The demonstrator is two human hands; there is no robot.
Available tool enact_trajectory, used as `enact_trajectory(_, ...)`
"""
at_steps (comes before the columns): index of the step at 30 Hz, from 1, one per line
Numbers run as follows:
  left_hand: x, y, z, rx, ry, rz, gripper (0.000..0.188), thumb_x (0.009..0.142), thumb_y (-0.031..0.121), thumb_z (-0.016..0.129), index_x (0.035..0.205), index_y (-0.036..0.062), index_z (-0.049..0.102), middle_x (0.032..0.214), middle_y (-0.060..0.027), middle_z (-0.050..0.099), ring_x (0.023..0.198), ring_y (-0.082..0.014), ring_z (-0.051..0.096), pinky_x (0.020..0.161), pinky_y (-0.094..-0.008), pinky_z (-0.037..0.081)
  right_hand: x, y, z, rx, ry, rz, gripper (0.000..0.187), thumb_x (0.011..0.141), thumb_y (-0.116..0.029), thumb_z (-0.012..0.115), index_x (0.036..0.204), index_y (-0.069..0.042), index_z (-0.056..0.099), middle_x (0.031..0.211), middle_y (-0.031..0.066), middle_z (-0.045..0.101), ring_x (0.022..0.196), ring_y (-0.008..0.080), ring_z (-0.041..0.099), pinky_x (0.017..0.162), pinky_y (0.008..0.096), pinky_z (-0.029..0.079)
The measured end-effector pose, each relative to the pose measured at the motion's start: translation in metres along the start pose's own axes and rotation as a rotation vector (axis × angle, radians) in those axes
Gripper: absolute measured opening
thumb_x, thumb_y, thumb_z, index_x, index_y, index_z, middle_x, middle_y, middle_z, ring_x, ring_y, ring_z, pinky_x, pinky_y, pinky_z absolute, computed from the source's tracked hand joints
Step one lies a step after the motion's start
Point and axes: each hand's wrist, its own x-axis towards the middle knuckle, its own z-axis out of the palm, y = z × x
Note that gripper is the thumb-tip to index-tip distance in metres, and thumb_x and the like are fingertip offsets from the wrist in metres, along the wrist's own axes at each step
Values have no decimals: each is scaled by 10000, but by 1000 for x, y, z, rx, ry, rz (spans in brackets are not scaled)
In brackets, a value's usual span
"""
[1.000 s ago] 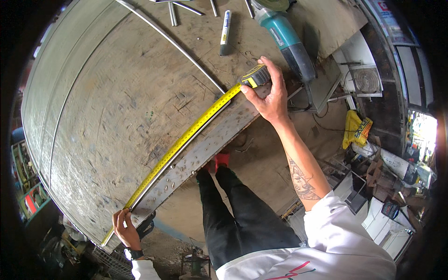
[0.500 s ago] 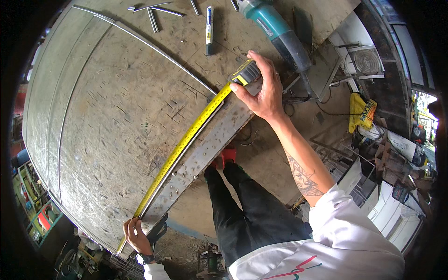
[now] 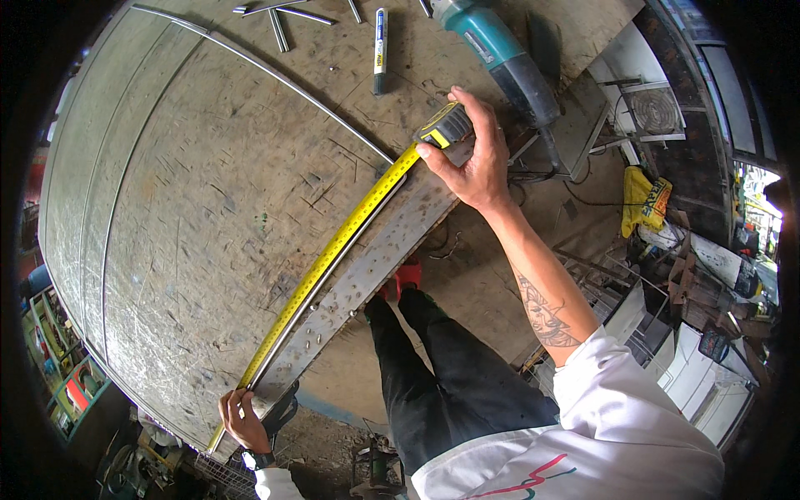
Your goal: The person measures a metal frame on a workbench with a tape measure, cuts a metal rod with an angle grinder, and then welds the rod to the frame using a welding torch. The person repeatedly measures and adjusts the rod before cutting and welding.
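A tape measure (image 3: 443, 125) with a black and yellow case is in my right hand (image 3: 477, 167), thumb and fingers closed round it. Its yellow blade (image 3: 329, 240) runs out diagonally along the table edge to my left hand (image 3: 243, 423). There my left fingers pinch the blade against a thin metal rod (image 3: 314, 287); the exact grip is partly hidden. The rod lies alongside the blade, on its near side. A flat steel strip (image 3: 367, 279), spotted with marks, lines the table edge below both.
Another long thin rod (image 3: 283, 77) slants across the worktable (image 3: 192, 225). A marker (image 3: 380, 52), short metal rods (image 3: 279, 32) and a teal angle grinder (image 3: 492, 50) lie at the far side. A yellow bag (image 3: 643, 200) and scrap are off to the right.
The tape measure and my right hand have shifted very slightly right; the view has moved a little too. Both hands keep their hold.
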Motion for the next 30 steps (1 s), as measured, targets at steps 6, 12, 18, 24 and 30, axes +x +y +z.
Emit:
enact_trajectory(6,1,10,-1,-15,0,-18,100,938,34,762,1028,17,723,990,-110,680,925,-293,663,826,-419,539,0,0,0,2,-1,-5,809,897,-331,868,1533,-18,477,1346,214,639,1205,357,641,1044,464,504)
enact_trajectory(12,-3,14,3,-19,56,-45,96,947,39,750,1038,15,730,1009,-116,682,931,-301,662,850,-420,533,-1,0,2,20,2,10,810,885,-338,871,1533,-40,487,1356,201,636,1207,358,641,1035,465,506)
enact_trajectory(18,-9,5,14,-20,118,-11,108,945,22,733,1051,11,712,1034,-124,678,967,-321,653,889,-439,521,4,-7,-5,83,-46,84,831,861,-349,884,1541,-58,504,1370,188,620,1221,367,618,1042,467,496)
enact_trajectory(24,-15,4,25,4,202,-2,87,951,24,722,1035,6,705,1025,-126,667,987,-332,634,897,-447,511,16,-22,-23,63,-143,64,923,863,-310,884,1611,-34,419,1472,216,536,1353,388,527,1136,486,438)
enact_trajectory(30,-25,-5,29,14,284,-13,151,880,-3,770,1022,43,757,1030,-119,707,985,-331,653,924,-462,505,16,-21,-12,167,-188,187,955,873,-314,885,1621,6,384,1580,207,491,1477,351,456,1239,467,339)
